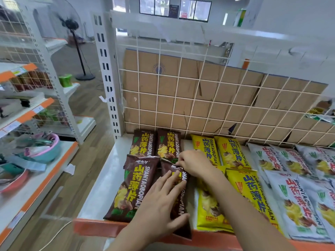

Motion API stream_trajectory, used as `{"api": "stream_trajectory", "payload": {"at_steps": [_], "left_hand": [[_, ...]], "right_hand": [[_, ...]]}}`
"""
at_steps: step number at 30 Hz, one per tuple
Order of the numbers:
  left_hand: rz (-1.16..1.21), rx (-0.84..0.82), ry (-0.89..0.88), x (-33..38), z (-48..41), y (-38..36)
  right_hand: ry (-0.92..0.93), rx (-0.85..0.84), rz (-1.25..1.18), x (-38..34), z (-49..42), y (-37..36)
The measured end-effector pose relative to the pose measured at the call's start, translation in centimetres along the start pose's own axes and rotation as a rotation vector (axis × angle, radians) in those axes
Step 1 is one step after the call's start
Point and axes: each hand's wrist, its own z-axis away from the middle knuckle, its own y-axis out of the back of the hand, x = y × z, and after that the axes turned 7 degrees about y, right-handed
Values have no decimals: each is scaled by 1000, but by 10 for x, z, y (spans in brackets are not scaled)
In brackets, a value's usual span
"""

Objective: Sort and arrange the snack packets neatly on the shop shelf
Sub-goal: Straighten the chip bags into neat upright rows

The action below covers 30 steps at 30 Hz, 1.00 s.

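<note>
Shelf (94,196) of snack packets, with us handling one brown packet (181,203) near the front edge.
Left of the brown packet lies a matching packet (134,187), and behind it a back pair (155,144) of the same kind. Our left hand (159,201) lies flat on the brown packet, fingers straight and spread, while our right hand (192,163) pinches its far end. Right of it lie yellow packets (250,187), then white packets (297,201).

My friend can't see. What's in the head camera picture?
A left hand presses a brown snack packet on a shop shelf; the right hand pinches its top edge. Yellow packets and white packets lie to its right.
</note>
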Motion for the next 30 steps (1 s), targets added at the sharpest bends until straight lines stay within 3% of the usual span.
{"api": "stream_trajectory", "payload": {"at_steps": [5,11,21,30], "left_hand": [[-64,-17,79,10,4,-13],[-58,-14,178,17,4,-21],[-87,-3,246,22,6,-22],[-16,-98,346,25,9,-20]], "right_hand": [[51,132,-47,3,2,1],[94,82,-5,-4,-6,1],[122,158,-5,-6,-6,-4],[87,173,15,-9,-4,-2]]}}
